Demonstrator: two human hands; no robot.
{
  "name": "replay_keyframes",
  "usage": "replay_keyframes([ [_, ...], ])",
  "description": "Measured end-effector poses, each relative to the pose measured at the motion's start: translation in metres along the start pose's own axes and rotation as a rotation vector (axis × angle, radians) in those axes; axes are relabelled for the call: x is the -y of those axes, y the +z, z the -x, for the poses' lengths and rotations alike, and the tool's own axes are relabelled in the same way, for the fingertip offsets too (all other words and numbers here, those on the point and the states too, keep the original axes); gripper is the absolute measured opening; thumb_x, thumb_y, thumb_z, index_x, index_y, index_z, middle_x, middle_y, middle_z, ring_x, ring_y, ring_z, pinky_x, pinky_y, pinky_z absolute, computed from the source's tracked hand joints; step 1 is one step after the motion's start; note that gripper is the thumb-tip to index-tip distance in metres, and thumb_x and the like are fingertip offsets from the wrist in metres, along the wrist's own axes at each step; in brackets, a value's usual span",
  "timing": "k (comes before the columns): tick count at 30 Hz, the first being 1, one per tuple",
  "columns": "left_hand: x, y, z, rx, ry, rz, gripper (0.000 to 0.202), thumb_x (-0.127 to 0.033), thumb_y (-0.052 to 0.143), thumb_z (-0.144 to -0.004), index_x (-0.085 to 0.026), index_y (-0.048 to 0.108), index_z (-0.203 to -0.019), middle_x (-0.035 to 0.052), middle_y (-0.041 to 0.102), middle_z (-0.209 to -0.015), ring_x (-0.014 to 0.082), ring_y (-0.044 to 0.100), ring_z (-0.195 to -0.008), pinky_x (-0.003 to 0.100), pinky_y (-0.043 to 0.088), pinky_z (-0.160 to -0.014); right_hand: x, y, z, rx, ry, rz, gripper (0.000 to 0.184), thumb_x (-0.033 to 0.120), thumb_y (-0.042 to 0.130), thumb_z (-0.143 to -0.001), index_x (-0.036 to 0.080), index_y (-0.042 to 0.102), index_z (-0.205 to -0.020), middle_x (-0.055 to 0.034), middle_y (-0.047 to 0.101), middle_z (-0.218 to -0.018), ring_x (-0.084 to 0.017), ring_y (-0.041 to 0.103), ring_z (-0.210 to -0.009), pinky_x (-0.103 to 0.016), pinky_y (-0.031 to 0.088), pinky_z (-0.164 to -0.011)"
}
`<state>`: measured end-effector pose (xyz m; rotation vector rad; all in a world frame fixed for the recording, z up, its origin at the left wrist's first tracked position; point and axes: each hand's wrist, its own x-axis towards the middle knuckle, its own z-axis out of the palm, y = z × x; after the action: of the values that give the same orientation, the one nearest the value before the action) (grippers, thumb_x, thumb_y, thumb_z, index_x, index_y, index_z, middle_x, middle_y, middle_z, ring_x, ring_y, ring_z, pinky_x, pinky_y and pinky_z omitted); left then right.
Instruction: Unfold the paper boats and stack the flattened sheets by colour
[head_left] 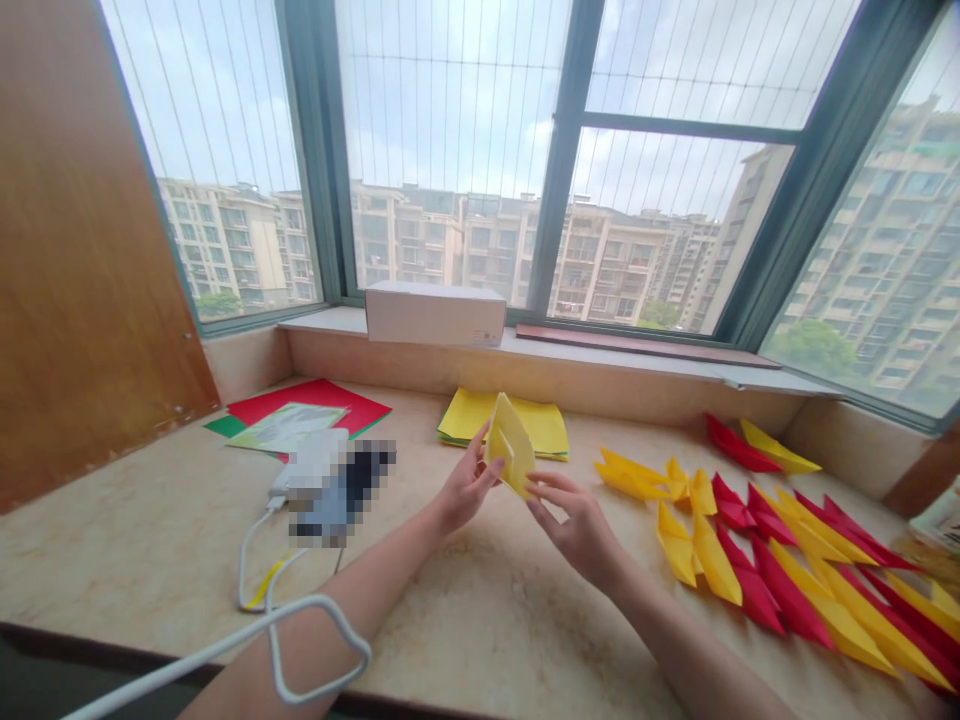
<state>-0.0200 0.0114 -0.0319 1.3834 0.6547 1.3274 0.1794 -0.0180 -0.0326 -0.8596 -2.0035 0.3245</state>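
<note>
A folded piece of yellow paper [511,445] is held up above the counter, its pointed end upward and its layers slightly parted. My left hand [466,486] grips its left edge, thumb on the near face. My right hand [574,515] has its fingertips against the lower right corner, closed on the paper's edge. Just behind lies a stack of yellow paper sheets [547,418] with green showing underneath. To the right, folded yellow paper pieces [679,545] and folded red paper pieces [757,590] lie in rows.
Red sheets [360,402] and a clear packet [281,428] lie at the back left. A white power bank [319,458], a blurred-out phone [341,500] and a white cable [217,655] are near my left arm. A white box [435,315] stands on the sill.
</note>
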Motion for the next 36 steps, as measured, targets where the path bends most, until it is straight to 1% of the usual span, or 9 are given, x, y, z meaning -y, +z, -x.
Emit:
replay_keyframes([
  [3,0.003,0.001,0.001,0.006,0.041,-0.035,0.085,-0.039,0.065,-0.087,-0.028,0.014,-0.155,0.0091,0.064,-0.114,0.0199,0.063,-0.099,0.036,0.049,-0.09,-0.008,-0.001,0.0,0.002,0.044,-0.055,0.021,0.029,0.059,-0.091,0.027,0.074,-0.106,-0.0095,0.068,-0.117,-0.024,0.068,-0.1,-0.042,0.058,-0.084],
  [6,0.005,0.002,0.002,0.033,0.062,-0.074,0.087,-0.034,0.064,-0.088,-0.028,0.01,-0.156,0.0071,0.066,-0.109,0.0182,0.063,-0.096,0.033,0.047,-0.089,-0.016,0.004,0.0,0.0,0.046,-0.061,0.026,0.031,0.058,-0.092,0.026,0.071,-0.114,-0.01,0.066,-0.115,-0.021,0.067,-0.09,-0.036,0.06,-0.07],
  [10,0.004,0.006,0.002,0.039,0.052,-0.089,0.084,-0.035,0.063,-0.089,-0.026,0.012,-0.155,0.009,0.066,-0.112,0.0194,0.063,-0.1,0.033,0.045,-0.09,-0.02,0.01,0.002,0.013,-0.013,0.011,0.025,0.027,0.054,-0.094,0.027,0.069,-0.114,-0.009,0.061,-0.11,-0.018,0.065,-0.085,-0.036,0.059,-0.075],
  [15,0.001,0.009,0.002,-0.001,0.04,-0.106,0.073,-0.038,0.066,-0.087,-0.021,0.03,-0.148,0.011,0.066,-0.112,0.0234,0.061,-0.106,0.034,0.047,-0.089,-0.015,0.008,0.003,-0.021,-0.029,0.149,0.018,0.021,0.053,-0.094,0.021,0.071,-0.093,-0.01,0.056,-0.11,-0.018,0.063,-0.083,-0.035,0.058,-0.075],
  [20,-0.004,0.012,0.002,-0.002,0.044,-0.144,0.055,-0.035,0.067,-0.085,-0.019,0.046,-0.134,0.0096,0.066,-0.109,0.023,0.061,-0.103,0.032,0.048,-0.087,-0.01,0.002,0.002,-0.021,-0.004,0.351,0.018,0.017,0.06,-0.089,0.022,0.069,-0.105,-0.0082,0.058,-0.1,-0.02,0.06,-0.083,-0.033,0.053,-0.073],
  [23,-0.007,0.014,0.002,-0.008,0.078,-0.162,0.041,-0.032,0.065,-0.085,-0.019,0.054,-0.122,0.0079,0.066,-0.111,0.0212,0.06,-0.102,0.031,0.047,-0.089,-0.009,0.0,0.003,0.013,0.021,0.417,0.011,0.015,0.06,-0.089,0.021,0.069,-0.089,-0.0054,0.06,-0.088,-0.019,0.059,-0.078,-0.03,0.05,-0.07],
  [26,-0.007,0.013,0.001,-0.042,0.113,-0.191,0.035,-0.028,0.064,-0.083,-0.019,0.058,-0.116,0.0074,0.066,-0.113,0.0213,0.059,-0.105,0.032,0.044,-0.095,-0.01,0.0,0.003,0.033,0.017,0.451,0.014,0.012,0.059,-0.089,0.02,0.067,-0.081,-0.0046,0.062,-0.084,-0.018,0.059,-0.076,-0.028,0.047,-0.068],
  [32,-0.003,0.007,-0.003,-0.146,0.037,-0.126,0.029,-0.033,0.061,-0.084,-0.018,0.063,-0.109,0.0073,0.069,-0.104,0.0229,0.06,-0.103,0.035,0.047,-0.092,-0.004,-0.002,0.001,0.053,-0.032,0.519,0.015,0.015,0.058,-0.092,0.022,0.07,-0.097,-0.0048,0.065,-0.087,-0.018,0.059,-0.078,-0.028,0.045,-0.07],
  [36,-0.005,0.01,-0.003,-0.165,-0.016,-0.055,0.03,-0.034,0.063,-0.081,-0.018,0.063,-0.107,0.0067,0.069,-0.102,0.0225,0.061,-0.102,0.035,0.049,-0.091,0.002,-0.004,0.001,0.033,-0.031,0.569,0.016,0.016,0.056,-0.093,0.021,0.07,-0.099,-0.005,0.065,-0.086,-0.019,0.059,-0.078,-0.028,0.045,-0.07],
])
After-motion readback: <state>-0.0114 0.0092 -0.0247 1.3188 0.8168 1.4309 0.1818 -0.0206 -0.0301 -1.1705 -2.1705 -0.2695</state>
